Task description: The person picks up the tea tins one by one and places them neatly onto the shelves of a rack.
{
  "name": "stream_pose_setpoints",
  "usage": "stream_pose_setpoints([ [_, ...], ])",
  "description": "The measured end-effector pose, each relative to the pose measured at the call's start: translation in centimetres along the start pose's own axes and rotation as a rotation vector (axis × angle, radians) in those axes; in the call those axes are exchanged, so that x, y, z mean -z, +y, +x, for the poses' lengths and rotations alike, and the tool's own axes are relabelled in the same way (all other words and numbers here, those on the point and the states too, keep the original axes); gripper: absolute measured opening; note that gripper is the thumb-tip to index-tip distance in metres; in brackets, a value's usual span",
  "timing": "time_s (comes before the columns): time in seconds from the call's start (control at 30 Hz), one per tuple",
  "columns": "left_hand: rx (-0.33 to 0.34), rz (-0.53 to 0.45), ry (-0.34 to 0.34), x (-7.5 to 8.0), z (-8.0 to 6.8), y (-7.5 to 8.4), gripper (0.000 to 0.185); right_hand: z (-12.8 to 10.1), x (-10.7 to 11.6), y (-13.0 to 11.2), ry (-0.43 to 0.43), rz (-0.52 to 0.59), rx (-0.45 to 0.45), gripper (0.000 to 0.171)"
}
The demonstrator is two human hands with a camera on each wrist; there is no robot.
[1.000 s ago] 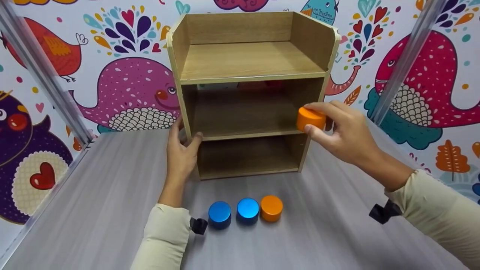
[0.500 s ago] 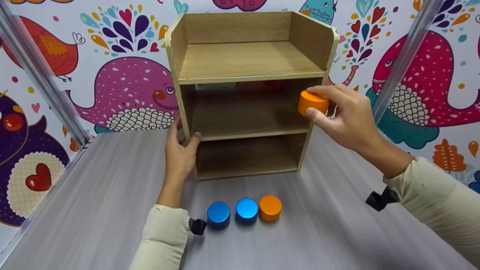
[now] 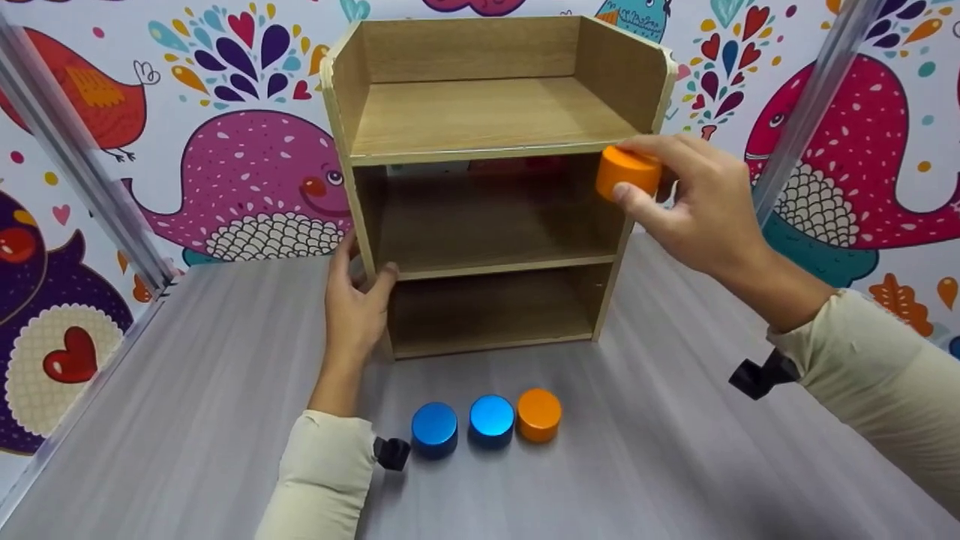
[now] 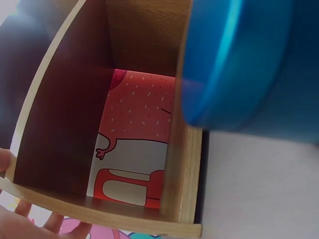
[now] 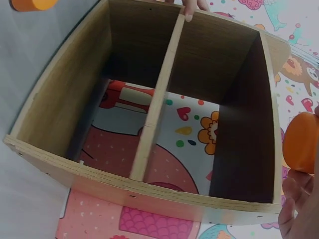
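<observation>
My right hand (image 3: 705, 199) pinches an orange cylinder (image 3: 628, 172) between thumb and fingers, in front of the right side of a wooden shelf unit (image 3: 480, 150), level with the front edge of its top board. The same orange cylinder (image 5: 300, 142) shows at the right edge of the right wrist view. My left hand (image 3: 356, 307) grips the unit's left side panel, thumb on the front edge, fingers behind it. On the table before the unit stand two blue cylinders (image 3: 434, 430) and a second orange cylinder (image 3: 538, 415) in a row. One blue cylinder (image 4: 239, 64) looms large in the left wrist view.
The grey table (image 3: 645, 450) spreads around the unit. Patterned walls (image 3: 259, 180) with cartoon animals stand behind and at both sides, with metal posts (image 3: 90, 150) at the corners. The unit has two compartments under its top, open to the wall behind.
My right hand has risen with the orange cylinder, from the middle shelf's level up to the top board's edge. The left hand keeps its grip on the side panel. The row of cylinders stays put.
</observation>
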State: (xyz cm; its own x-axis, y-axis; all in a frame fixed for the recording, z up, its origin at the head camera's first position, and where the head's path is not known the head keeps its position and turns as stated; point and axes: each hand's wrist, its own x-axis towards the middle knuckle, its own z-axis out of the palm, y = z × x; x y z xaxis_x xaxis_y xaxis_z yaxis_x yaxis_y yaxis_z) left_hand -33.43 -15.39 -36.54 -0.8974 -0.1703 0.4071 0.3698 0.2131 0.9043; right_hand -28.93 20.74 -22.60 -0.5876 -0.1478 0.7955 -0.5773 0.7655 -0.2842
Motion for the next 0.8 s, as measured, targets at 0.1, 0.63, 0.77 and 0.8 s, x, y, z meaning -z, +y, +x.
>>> stream_pose_setpoints([
  [0.1,-0.007,-0.005,0.002,0.0,0.1,0.0,0.068,0.7,0.3,-0.1,0.010,-0.009,0.010,0.041],
  [0.63,-0.010,-0.039,-0.002,-0.1,0.1,-0.3,0.069,2.6,0.7,-0.1,0.014,-0.018,0.008,0.042],
  [0.77,-0.006,-0.035,-0.008,0.0,0.1,0.0,0.069,3.1,1.0,0.0,0.011,-0.032,-0.002,0.042],
  [0.8,-0.006,-0.035,-0.009,-0.1,0.1,0.0,0.069,3.2,1.0,0.0,0.010,-0.036,-0.005,0.042],
])
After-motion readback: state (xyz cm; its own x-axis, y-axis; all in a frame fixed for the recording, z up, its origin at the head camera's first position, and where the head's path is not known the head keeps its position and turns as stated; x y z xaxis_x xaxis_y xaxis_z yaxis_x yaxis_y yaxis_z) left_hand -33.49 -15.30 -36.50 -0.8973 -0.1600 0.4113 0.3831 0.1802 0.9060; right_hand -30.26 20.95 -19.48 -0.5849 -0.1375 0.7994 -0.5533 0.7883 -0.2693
